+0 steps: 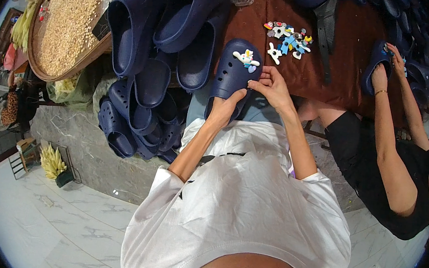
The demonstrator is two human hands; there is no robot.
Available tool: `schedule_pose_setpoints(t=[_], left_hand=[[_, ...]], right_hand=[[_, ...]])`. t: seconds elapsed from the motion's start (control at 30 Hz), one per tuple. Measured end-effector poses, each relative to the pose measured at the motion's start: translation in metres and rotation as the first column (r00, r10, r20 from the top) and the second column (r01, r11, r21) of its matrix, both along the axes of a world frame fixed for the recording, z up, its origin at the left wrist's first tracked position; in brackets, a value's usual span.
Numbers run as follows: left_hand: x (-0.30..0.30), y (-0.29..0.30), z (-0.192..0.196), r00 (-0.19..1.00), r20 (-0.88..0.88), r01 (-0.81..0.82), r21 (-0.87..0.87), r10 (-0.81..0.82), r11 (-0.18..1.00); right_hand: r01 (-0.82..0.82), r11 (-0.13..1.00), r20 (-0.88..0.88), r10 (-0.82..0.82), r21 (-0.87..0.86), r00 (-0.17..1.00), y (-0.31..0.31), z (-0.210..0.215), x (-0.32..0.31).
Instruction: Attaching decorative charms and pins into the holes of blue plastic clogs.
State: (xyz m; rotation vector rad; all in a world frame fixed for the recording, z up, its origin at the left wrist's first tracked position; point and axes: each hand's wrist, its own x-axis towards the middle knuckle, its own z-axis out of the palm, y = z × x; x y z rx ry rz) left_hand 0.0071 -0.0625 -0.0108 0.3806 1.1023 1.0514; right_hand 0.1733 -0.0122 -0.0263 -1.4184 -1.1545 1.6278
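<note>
A navy clog [224,81] rests over my lap, toe pointing away from me. A white cartoon charm [245,58] and a small blue heart charm [252,69] sit on its upper. My left hand [226,107] reaches into the clog's opening and grips it, thumb outside and fingers hidden within. At the clog's right edge, my right hand [274,89] is closed in a pinch; what lies between its fingertips is too small to make out. Beyond it, a loose pile of colourful shoe charms [288,40] lies on the brown cloth [256,19].
Several navy clogs [149,82] are heaped at my left, beside a round basket [32,54] of pale grains. A dark strap [324,36] crosses the cloth. At my right, a co-worker's hands [380,80] hold another navy clog [371,76].
</note>
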Motion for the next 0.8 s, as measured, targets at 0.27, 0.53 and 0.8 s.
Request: schedule_pose_setpoints(t=[0.27, 0.53, 0.8], left_hand=[[0.004, -0.001, -0.001, 0.980, 0.140, -0.150, 0.046, 0.142, 0.988], [0.004, -0.007, 0.000, 0.965, 0.102, -0.243, -0.014, 0.243, 0.970], [0.009, -0.003, 0.010, 0.961, 0.048, -0.267, -0.070, 0.271, 0.961]], right_hand=[[0.090, 0.996, 0.023, -0.090, 0.014, 0.996, -0.007, 0.000, -0.011], [0.038, 0.903, 0.428, -0.240, 0.428, 0.871, 0.000, 0.021, 0.016], [-0.005, 0.756, 0.570, -0.490, 0.655, 0.660, 0.066, 0.000, 0.041]])
